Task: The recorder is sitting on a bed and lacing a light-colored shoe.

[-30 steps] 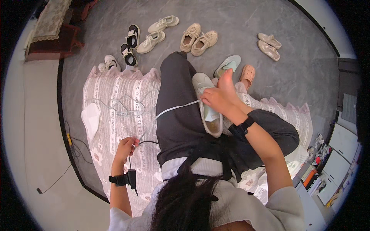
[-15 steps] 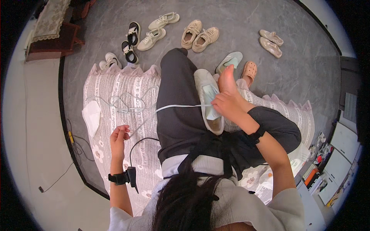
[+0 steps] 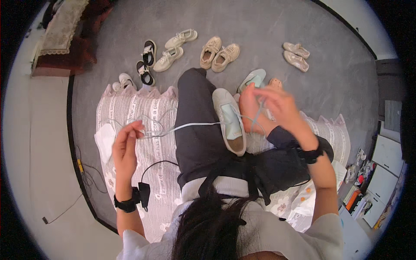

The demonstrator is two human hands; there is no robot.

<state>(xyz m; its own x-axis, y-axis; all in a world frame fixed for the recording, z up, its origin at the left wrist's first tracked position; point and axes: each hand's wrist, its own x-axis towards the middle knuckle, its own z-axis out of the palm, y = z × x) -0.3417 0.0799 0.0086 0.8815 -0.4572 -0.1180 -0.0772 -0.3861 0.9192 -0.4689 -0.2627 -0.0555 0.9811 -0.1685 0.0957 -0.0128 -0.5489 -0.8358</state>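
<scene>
A light grey shoe [image 3: 220,100] with a pale green tongue rests across my lap, its toe pointing away from me. From it a pale shoelace [image 3: 195,125] runs left over my dark trouser leg. My left hand [image 3: 125,149] is closed at the far end of this strand, thumb and fingertips together on it. Raised to the right of the shoe, my right hand [image 3: 286,110] is blurred by motion. A loose loop of lace rises from the shoe to its fingers, in front of my bare foot [image 3: 248,106].
A patterned cover [image 3: 147,173] lies under me, with a white cloth [image 3: 104,141] at its left. On the grey floor ahead stand black-and-white shoes [image 3: 149,52], cream shoes [image 3: 169,58], beige sneakers [image 3: 225,56], flats [image 3: 297,60] and a grey-green shoe [image 3: 252,79]. Cables [image 3: 89,173] trail at left.
My right hand has moved from the shoe up and to the right, drawing out a loop of lace. My left hand has shifted slightly forward and left; its strand is straighter.
</scene>
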